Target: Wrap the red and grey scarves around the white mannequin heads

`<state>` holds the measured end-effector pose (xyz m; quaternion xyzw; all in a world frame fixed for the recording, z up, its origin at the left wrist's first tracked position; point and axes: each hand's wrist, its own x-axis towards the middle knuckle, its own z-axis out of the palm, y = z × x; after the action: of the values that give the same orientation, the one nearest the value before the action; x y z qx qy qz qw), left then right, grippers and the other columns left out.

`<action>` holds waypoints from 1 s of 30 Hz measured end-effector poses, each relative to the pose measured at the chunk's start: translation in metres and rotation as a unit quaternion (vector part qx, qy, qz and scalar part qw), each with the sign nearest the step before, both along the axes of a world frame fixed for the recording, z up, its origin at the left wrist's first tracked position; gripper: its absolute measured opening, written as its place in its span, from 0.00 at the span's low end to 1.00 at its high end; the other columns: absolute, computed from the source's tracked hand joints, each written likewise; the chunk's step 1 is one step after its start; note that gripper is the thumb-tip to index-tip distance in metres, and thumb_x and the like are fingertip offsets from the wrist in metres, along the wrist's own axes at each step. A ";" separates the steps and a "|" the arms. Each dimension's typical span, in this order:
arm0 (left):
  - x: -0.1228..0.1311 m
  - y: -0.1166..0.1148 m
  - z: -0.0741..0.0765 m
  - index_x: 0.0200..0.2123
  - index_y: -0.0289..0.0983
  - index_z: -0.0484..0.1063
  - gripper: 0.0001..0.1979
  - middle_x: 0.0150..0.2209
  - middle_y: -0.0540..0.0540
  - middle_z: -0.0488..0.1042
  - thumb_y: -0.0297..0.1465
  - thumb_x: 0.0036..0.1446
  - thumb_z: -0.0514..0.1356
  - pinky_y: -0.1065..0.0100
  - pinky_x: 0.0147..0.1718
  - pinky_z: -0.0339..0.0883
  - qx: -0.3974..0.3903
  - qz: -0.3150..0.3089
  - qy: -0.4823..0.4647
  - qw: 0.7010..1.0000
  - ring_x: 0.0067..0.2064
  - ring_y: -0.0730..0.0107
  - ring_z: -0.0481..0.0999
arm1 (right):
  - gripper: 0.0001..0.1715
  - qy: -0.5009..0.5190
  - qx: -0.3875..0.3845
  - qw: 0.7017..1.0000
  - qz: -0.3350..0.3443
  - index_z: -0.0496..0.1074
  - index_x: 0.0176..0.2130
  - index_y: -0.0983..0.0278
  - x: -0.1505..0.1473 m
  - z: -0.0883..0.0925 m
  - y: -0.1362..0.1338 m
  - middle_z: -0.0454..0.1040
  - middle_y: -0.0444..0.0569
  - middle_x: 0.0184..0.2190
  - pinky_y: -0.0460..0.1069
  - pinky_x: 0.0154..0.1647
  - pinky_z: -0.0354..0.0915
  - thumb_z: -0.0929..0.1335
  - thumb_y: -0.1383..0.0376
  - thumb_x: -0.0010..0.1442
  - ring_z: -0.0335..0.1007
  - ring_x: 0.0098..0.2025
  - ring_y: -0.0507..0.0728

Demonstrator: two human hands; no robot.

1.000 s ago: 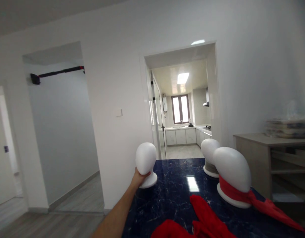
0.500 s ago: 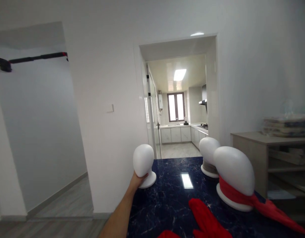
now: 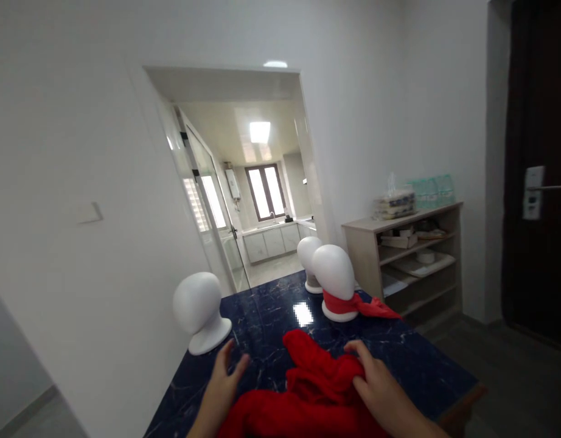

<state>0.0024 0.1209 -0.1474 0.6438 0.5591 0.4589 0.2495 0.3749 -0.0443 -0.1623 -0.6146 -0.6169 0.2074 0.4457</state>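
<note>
A bunched red cloth [image 3: 308, 395] lies along the near edge of the blue marbled table [image 3: 257, 322]. My right hand [image 3: 381, 383] has its fingers and thumb closed on a fold at the cloth's right side. My left hand [image 3: 226, 380] is raised just left of the cloth, thumb and fingers apart, with nothing in it. Beyond it, a white mannequin head [image 3: 198, 304] leans on its round base at the table's left edge. On the far right side is a second mannequin head [image 3: 334, 271] with a red scarf [image 3: 339, 304] tied round its neck, its ends trailing right.
A third mannequin head [image 3: 308, 249] stands partly hidden behind the scarfed one. Against the wall on the right is a shelf unit [image 3: 360, 226] with packages and bottles on top. Past the table, a doorway opens onto a kitchen; a dark door [image 3: 540, 261] is far right.
My left hand has let go of the left mannequin head and come back toward the cloth. My right hand has come into view on the cloth. The view has turned right.
</note>
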 end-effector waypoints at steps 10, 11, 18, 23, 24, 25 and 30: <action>0.164 -0.098 0.066 0.53 0.41 0.70 0.38 0.32 0.47 0.79 0.45 0.40 0.76 0.51 0.42 0.79 -0.118 -0.299 -0.232 0.918 0.31 0.57 0.81 | 0.27 0.269 0.030 0.935 0.228 0.67 0.56 0.62 -0.070 0.210 0.045 0.77 0.39 0.27 0.47 0.32 0.65 0.71 0.65 0.57 0.74 0.29 0.53; 0.158 -0.106 0.076 0.48 0.42 0.71 0.29 0.27 0.51 0.75 0.43 0.43 0.74 0.56 0.36 0.78 -0.148 -0.305 -0.265 0.903 0.24 0.66 0.75 | 0.28 0.311 0.039 0.921 0.231 0.67 0.58 0.63 -0.063 0.210 0.046 0.79 0.41 0.30 0.48 0.34 0.67 0.70 0.62 0.60 0.76 0.32 0.54; 0.083 -0.111 0.144 0.26 0.39 0.69 0.17 0.19 0.55 0.61 0.42 0.60 0.68 0.76 0.27 0.70 -0.358 -0.248 -0.329 0.838 0.22 0.78 0.69 | 0.38 0.266 -0.069 0.950 0.148 0.67 0.62 0.64 -0.015 0.033 0.051 0.83 0.50 0.34 0.50 0.31 0.65 0.67 0.47 0.59 0.79 0.35 0.59; 0.062 -0.049 0.157 0.38 0.34 0.76 0.16 0.31 0.49 0.76 0.43 0.66 0.65 0.68 0.35 0.77 -0.204 -0.164 -0.148 0.954 0.31 0.73 0.77 | 0.33 0.105 0.012 0.993 0.051 0.70 0.61 0.61 -0.016 -0.075 0.046 0.80 0.47 0.32 0.51 0.42 0.70 0.64 0.54 0.60 0.80 0.37 0.60; 0.060 -0.040 0.157 0.44 0.34 0.76 0.16 0.38 0.46 0.79 0.43 0.67 0.64 0.64 0.38 0.79 -0.176 -0.148 -0.107 0.967 0.36 0.70 0.80 | 0.34 0.081 0.032 0.996 0.031 0.69 0.63 0.61 -0.017 -0.082 0.046 0.81 0.48 0.33 0.52 0.45 0.71 0.64 0.55 0.61 0.80 0.38 0.61; 0.058 -0.035 0.155 0.50 0.35 0.76 0.17 0.45 0.45 0.80 0.43 0.68 0.64 0.60 0.42 0.80 -0.155 -0.132 -0.076 0.976 0.42 0.66 0.81 | 0.35 0.062 0.047 0.997 0.015 0.67 0.65 0.61 -0.018 -0.086 0.046 0.81 0.49 0.35 0.53 0.46 0.71 0.63 0.55 0.62 0.81 0.39 0.62; 0.065 -0.031 0.112 0.60 0.38 0.73 0.23 0.62 0.41 0.74 0.42 0.66 0.65 0.47 0.58 0.74 -0.061 -0.020 0.115 0.991 0.60 0.51 0.76 | 0.39 0.002 0.065 0.998 -0.007 0.65 0.69 0.60 -0.016 -0.099 0.058 0.83 0.55 0.40 0.57 0.50 0.73 0.63 0.58 0.61 0.82 0.44 0.66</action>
<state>0.0675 0.0902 -0.0352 0.6867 0.5983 0.3416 0.2318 0.3588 0.0134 -0.2618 -0.5880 -0.6237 0.1650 0.4878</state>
